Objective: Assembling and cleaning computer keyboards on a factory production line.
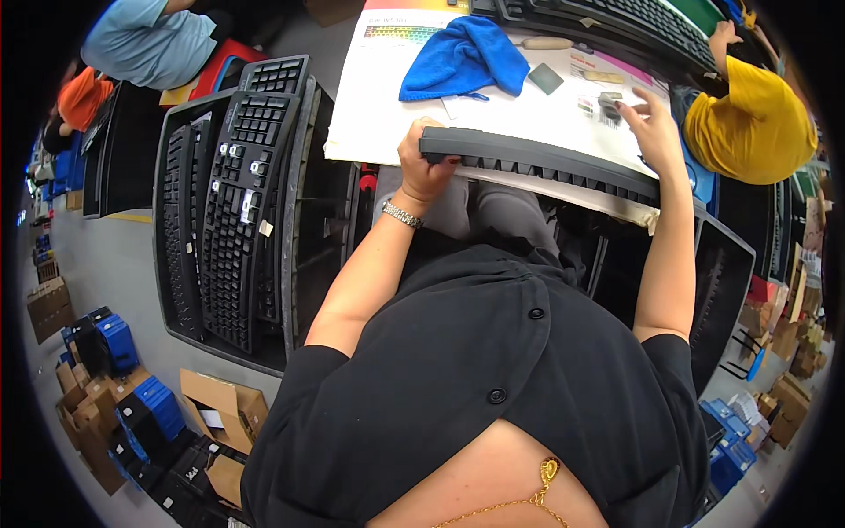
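A black short-sleeved top [440, 343] with round black buttons [537, 314] is worn with grey trousers [518, 216], accompanied by a gold chain [493, 509] with teardrop pendant [549, 473] and a silver metal-link wristband [402, 214].

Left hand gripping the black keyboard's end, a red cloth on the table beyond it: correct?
Not quite: in the head view the cloth is blue, not red. It lies on the table beyond the black keyboard, whose end the left hand grips.
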`<state>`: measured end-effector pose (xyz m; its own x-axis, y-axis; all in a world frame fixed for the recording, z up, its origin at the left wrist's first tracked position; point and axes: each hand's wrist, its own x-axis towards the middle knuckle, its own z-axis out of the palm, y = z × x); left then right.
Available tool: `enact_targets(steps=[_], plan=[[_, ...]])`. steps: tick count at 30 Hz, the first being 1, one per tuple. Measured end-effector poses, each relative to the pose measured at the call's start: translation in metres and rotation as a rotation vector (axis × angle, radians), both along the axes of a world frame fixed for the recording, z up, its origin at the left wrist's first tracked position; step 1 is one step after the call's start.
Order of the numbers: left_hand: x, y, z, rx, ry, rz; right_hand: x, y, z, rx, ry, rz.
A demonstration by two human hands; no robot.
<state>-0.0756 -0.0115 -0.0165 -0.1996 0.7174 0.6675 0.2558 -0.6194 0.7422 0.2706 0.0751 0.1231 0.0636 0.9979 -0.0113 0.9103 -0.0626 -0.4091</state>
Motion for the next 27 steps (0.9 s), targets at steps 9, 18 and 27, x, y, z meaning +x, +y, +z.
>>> enact_targets(steps=[9,18,27], plan=[[0.001,-0.002,0.004,-0.081,-0.029,0.029,0.014,0.019,0.005,0.005,0.08,0.026],[-0.002,-0.004,0.007,-0.204,-0.056,0.043,-0.033,-0.026,0.037,0.255,0.375,0.215],[-0.001,-0.005,0.036,-0.395,-0.064,0.034,-0.064,-0.064,0.014,0.325,-0.078,0.464]])
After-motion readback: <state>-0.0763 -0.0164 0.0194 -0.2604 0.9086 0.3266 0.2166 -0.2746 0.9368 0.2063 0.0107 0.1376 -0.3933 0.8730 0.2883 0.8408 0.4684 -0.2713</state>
